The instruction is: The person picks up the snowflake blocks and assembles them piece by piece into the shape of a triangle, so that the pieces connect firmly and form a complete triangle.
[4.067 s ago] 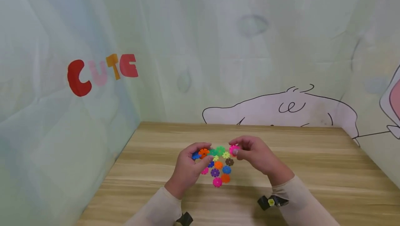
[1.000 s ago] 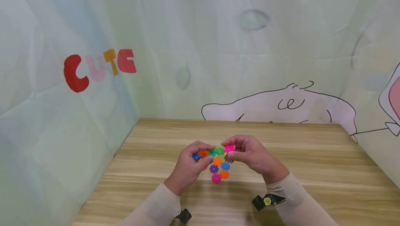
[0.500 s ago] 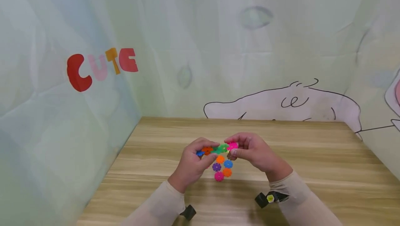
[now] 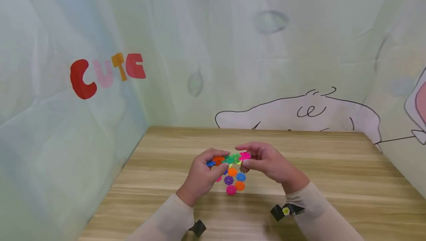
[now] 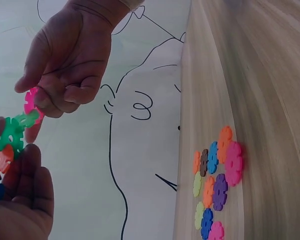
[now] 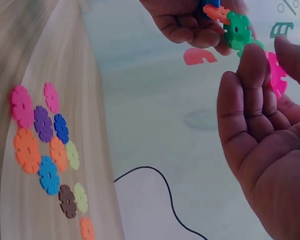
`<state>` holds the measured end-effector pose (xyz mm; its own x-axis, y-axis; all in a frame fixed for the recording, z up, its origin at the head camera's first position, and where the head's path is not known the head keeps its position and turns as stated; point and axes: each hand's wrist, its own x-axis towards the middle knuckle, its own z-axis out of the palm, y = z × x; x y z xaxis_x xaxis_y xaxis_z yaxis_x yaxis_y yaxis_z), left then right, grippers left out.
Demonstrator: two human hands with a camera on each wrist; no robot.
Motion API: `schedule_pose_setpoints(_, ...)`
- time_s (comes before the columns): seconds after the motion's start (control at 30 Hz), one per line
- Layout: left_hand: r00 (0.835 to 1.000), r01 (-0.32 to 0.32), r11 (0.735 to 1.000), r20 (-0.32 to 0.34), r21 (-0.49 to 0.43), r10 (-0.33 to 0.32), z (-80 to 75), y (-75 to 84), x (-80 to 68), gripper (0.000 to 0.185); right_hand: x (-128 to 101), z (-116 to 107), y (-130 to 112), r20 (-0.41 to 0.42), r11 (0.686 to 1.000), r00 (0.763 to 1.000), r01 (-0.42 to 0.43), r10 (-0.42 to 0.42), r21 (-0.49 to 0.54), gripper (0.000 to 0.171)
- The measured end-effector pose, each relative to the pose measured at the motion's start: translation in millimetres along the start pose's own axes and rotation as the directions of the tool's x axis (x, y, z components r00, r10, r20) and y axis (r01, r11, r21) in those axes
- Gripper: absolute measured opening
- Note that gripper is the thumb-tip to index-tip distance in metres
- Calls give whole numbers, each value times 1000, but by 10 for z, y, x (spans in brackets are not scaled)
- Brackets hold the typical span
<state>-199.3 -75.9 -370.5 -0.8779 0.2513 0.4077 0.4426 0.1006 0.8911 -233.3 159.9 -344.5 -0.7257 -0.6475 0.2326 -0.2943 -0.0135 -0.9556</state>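
My left hand (image 4: 201, 176) holds a short chain of interlocking snowflake discs between thumb and fingers. In it sit a blue disc (image 4: 210, 163), an orange disc (image 4: 218, 160), a green disc (image 6: 238, 30) and a lighter green disc (image 5: 27, 119). My right hand (image 4: 274, 165) pinches a pink snowflake disc (image 6: 278, 75) at the chain's right end. This pink disc stands at an angle and meets the lighter green one; fingers partly hide how deep the slots engage. Both hands are raised above the table.
Loose snowflake discs lie flat below the hands on the wood-grain table (image 4: 159, 181), among them a purple disc (image 4: 228, 180), a blue disc (image 4: 241, 177), a pink disc (image 4: 231, 190) and a brown disc (image 6: 68, 201). A printed fabric backdrop (image 4: 199, 48) encloses the table's back and sides.
About four seconds ago the pink disc was apart from the chain in the right hand. It has come left against the lighter green disc. Over the last second the hands have barely moved.
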Motion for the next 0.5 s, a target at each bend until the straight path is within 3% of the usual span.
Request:
schedule_pose_setpoints(0.13,1000,-7,1000,-4,-21,7,8,-7,1,26,11,-51,2,0,999,999,-35,35,-37,41)
schedule_pose_setpoints(0.23,1000,1,1000,-16,-15,-1,10,-15,-3,28,32,-115,33,-78,990,993,-93,85,-107,39)
schedule_pose_setpoints(0.37,1000,2,1000,-26,3,-2,20,-28,3,29,77,-249,124,-228,963,962,-193,148,-188,36)
schedule_pose_setpoints(0.5,999,7,1000,-32,-2,-7,41,-29,10,31,143,-380,259,-318,926,927,-283,198,-250,32)
